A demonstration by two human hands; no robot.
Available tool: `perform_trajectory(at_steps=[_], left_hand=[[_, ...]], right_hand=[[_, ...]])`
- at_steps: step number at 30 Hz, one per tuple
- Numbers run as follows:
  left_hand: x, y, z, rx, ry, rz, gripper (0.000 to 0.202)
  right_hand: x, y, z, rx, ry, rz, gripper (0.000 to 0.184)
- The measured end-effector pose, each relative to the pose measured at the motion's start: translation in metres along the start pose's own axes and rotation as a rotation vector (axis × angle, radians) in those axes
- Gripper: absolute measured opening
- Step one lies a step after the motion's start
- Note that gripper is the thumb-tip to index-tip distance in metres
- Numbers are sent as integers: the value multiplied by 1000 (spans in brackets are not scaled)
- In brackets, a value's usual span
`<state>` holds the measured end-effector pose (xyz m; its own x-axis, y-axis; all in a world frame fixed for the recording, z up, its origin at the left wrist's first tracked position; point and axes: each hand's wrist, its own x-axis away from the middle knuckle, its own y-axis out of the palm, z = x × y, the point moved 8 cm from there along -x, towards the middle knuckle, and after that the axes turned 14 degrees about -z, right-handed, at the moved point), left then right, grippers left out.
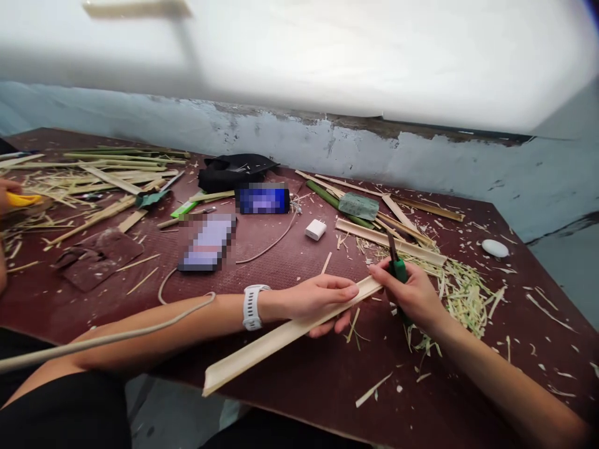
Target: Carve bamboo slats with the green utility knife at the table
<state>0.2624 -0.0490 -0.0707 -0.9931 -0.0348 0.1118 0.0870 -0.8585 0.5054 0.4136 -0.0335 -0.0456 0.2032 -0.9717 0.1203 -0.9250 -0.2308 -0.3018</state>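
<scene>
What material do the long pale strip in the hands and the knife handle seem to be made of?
The strip, held by the left hand, looks like split bamboo: pale, matte, slightly curved across, with similar green-skinned pieces and fibrous shavings nearby. The knife handle in the right hand appears to be green plastic, smooth; its blade looks like dark metal, though this is small.
</scene>
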Motion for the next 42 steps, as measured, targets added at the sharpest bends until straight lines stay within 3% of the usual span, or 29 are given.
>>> perform_trajectory(at_steps=[4, 7, 14, 20, 28, 33, 38, 42], left_hand=[[-5, -5, -11, 36, -29, -18, 49], [-3, -3, -5, 25, -36, -23, 42], [18, -8, 15, -245, -83, 207, 40], [27, -11, 24, -342, -77, 233, 37], [31, -8, 27, -476, -107, 280, 40], [35, -8, 33, -536, -67, 320, 40], [36, -7, 42, -637, -64, 286, 42], [36, -2, 52, -842, -17, 247, 43]], right_hand=[[1, -1, -8, 144, -59, -4, 41], [2, 2, -13, 336, -117, -56, 38], [11, -4, -21, 720, -202, 9, 48], [16, -9, -22, 909, -217, 34, 51], [17, -1, -18, 952, -222, 43, 52], [21, 6, -28, 979, -314, 35, 50], [23, 12, -31, 1031, -392, 2, 48], [24, 16, -34, 1086, -447, 2, 47]])
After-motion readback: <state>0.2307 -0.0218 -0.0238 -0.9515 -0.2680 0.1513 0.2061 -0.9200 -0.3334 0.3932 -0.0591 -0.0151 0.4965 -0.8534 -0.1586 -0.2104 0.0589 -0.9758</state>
